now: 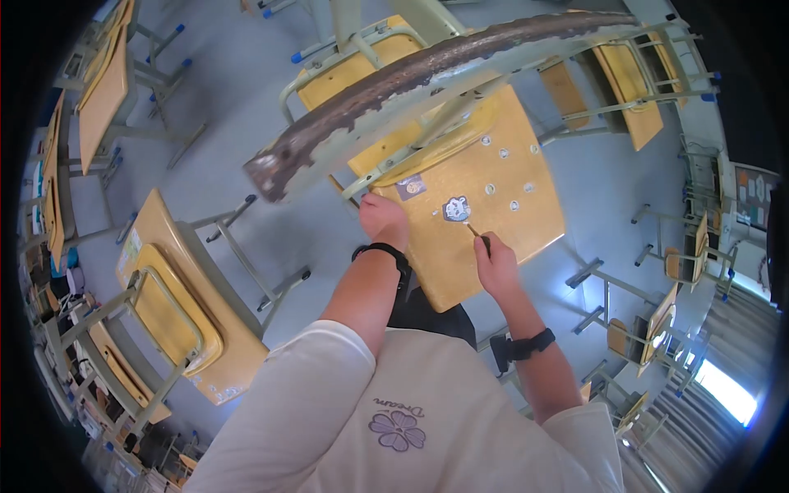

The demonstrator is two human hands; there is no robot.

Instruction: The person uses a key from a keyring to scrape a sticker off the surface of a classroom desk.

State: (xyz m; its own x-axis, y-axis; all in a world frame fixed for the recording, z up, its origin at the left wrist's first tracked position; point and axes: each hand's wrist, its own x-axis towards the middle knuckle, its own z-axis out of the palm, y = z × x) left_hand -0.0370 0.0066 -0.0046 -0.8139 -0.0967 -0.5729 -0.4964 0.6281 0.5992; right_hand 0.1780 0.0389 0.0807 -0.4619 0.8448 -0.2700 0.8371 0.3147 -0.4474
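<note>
My right hand [497, 263] is closed around the dark handle of a slim tool [475, 231]; whether it is a screwdriver or a knife cannot be told. The tool's thin tip meets the lower edge of a grey-and-white cartoon sticker [456, 209] on the yellow desk top [444, 263]. At the desk's left edge, my left hand [385, 220] is curled closed, its fingertips partly hidden. Near it lies a dark square sticker [411, 187]. Several small round stickers [491, 189] dot the right part of the desk top.
An upturned chair rests on the desk's far side; its rusty foot bar [394, 82] rises close to the camera, above my hands. Another desk [238, 361] with an upturned chair [177, 300] stands at left. More desks and chairs surround me on the grey floor [222, 107].
</note>
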